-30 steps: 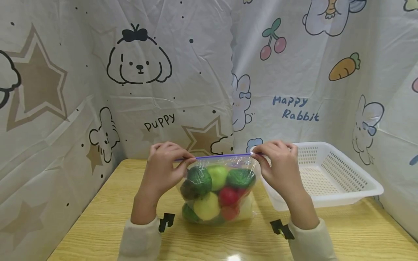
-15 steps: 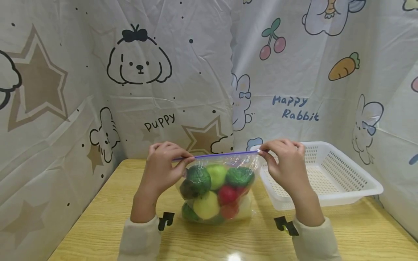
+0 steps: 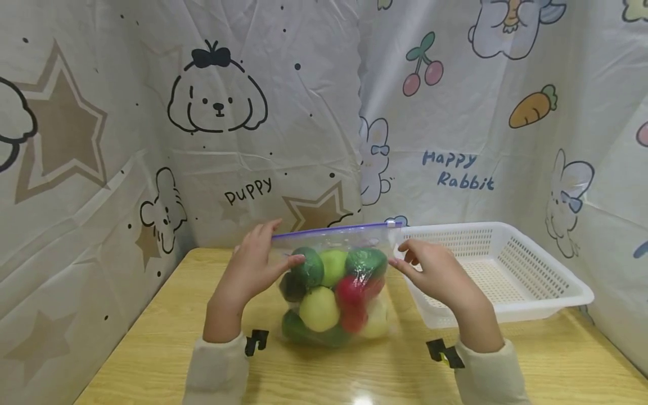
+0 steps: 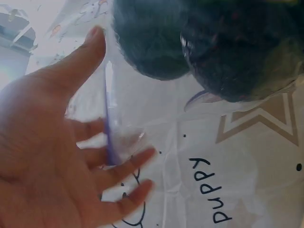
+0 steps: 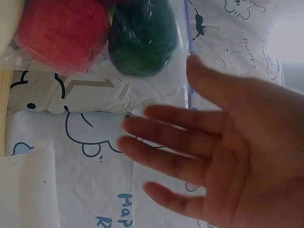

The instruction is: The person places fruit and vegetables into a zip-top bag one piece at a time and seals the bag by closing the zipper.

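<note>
A clear zip bag [image 3: 314,241] with a purple seal stands upright on the table, filled with several round green, yellow and red fruit-like pieces. Its white slider [image 3: 391,224] sits at the seal's right end. My left hand [image 3: 250,270] is at the bag's upper left corner, thumb on the near side. In the left wrist view its fingers [image 4: 126,166] are spread and straight beside the purple edge. By the bag's upper right side is my right hand [image 3: 440,275]. The right wrist view shows its fingers [image 5: 166,133] loosely extended, holding nothing; whether the thumb touches the bag I cannot tell.
A white perforated plastic basket [image 3: 531,306] stands to the right, behind my right hand. The wooden table [image 3: 314,377] runs up to cartoon-printed cloth [image 3: 304,112] hung at the back and both sides.
Both hands have let go of the seal's ends. The right hand first moved right with the seal, then dropped lower. The slider now shows uncovered, and the seal stands slightly higher at the right.
</note>
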The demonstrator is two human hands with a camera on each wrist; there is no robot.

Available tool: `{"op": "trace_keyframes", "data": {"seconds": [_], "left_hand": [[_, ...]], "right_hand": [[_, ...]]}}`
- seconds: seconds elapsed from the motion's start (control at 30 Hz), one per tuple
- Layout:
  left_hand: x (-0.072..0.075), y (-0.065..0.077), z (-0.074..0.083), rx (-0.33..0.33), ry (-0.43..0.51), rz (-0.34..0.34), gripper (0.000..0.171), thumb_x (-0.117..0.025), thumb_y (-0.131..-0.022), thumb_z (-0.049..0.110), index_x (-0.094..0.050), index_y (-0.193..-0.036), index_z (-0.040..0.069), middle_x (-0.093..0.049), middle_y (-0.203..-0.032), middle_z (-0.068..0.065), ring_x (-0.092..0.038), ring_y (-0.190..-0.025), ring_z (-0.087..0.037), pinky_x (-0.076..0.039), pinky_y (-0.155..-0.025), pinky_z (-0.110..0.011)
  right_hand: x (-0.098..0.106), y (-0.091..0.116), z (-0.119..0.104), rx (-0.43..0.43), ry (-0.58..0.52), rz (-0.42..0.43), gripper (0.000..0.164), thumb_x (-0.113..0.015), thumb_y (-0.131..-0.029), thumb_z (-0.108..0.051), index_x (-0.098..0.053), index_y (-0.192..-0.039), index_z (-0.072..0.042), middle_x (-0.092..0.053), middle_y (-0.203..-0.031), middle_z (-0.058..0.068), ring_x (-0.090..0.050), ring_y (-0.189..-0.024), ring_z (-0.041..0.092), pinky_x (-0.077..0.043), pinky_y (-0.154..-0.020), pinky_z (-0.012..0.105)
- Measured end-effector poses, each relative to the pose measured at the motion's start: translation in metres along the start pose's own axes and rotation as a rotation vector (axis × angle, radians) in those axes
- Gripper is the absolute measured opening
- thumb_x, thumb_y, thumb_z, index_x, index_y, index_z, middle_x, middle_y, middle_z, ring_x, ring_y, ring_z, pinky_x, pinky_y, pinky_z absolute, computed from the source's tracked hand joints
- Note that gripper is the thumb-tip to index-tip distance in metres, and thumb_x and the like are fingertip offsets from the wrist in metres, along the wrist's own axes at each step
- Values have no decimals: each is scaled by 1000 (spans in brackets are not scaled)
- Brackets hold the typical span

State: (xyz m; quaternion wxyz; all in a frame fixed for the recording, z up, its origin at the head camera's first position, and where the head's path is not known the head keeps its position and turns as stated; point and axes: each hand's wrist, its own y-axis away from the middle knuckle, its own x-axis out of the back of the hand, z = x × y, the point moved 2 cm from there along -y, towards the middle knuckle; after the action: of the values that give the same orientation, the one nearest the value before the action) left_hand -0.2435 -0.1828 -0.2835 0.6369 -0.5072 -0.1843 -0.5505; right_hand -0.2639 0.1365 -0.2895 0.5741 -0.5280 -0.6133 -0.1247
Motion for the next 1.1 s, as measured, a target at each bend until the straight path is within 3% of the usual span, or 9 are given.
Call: {"op": "trace_keyframes", "data": {"seconds": [0.07,0.17,0.3,0.4,0.53,0.67,0.8,0.97,1.1], "left_hand": [[-6,-2,-9,64,64,-62,109,-62,-70,66,-14,-149,8,-26,-151,-22,-28,-134,-41,-30,-105,-66],[-26,-11,-27,145,271,-131,117,-69,-66,63,-5,-149,11,-17,-153,-24,-29,-133,-43,-34,-103,-64],[-72,-22,-55,213,542,-209,102,-75,-70,48,-19,-146,10,-23,-151,-21,-35,-130,-42,-40,-102,-60],[-103,-22,-69,242,623,-234,86,-75,-74,37,-30,-141,5,-32,-146,-22,-37,-129,-43,-41,-101,-57],[-120,-17,-75,267,696,-262,70,-72,-79,29,-39,-134,1,-41,-139,-24,-43,-124,-44,-45,-99,-55],[-116,-13,-70,267,647,-314,65,-70,-81,29,-41,-133,1,-43,-138,-24,-45,-121,-45,-46,-97,-57],[-107,-9,-62,245,510,-419,64,-68,-82,30,-42,-133,2,-45,-137,-24,-50,-116,-40,-53,-87,-54],[-98,-2,-47,182,407,-550,49,-66,-85,25,-49,-122,0,-49,-135,-25,-57,-104,-31,-58,-75,-47],[-93,2,-32,173,336,-625,38,-64,-86,20,-50,-113,-2,-54,-124,-21,-59,-88,-25,-59,-70,-46]], "right_hand": [[-10,-1,0,27,-56,-75,41,-59,-89,-37,-61,-112,-3,-70,-102,15,-63,-93,29,-55,-80,50],[-31,-8,-2,40,-190,-152,55,-58,-89,-37,-48,-131,-2,-59,-125,22,-56,-109,36,-50,-89,57],[-72,-17,-7,36,-331,-269,71,-57,-90,-38,-28,-144,-3,-43,-140,29,-44,-123,42,-41,-99,61],[-97,-17,-8,24,-295,-330,76,-60,-88,-37,-25,-145,-1,-40,-141,31,-40,-126,44,-36,-104,61],[-108,-13,-9,27,-252,-295,75,-67,-84,-24,-29,-143,1,-47,-133,32,-44,-122,44,-37,-103,61],[-104,-12,-11,73,-271,-274,72,-69,-81,-14,-31,-141,2,-50,-130,32,-45,-120,45,-36,-103,62],[-97,-12,-12,75,-264,-318,72,-68,-81,-18,-31,-141,1,-54,-127,31,-48,-118,43,-39,-101,60],[-87,-9,-14,35,-250,-384,73,-68,-82,-24,-32,-141,1,-59,-121,29,-55,-110,40,-46,-96,57],[-80,-6,-16,-10,-207,-414,74,-66,-84,-29,-30,-142,-1,-66,-93,19,-61,-85,29,-53,-79,50]]}}
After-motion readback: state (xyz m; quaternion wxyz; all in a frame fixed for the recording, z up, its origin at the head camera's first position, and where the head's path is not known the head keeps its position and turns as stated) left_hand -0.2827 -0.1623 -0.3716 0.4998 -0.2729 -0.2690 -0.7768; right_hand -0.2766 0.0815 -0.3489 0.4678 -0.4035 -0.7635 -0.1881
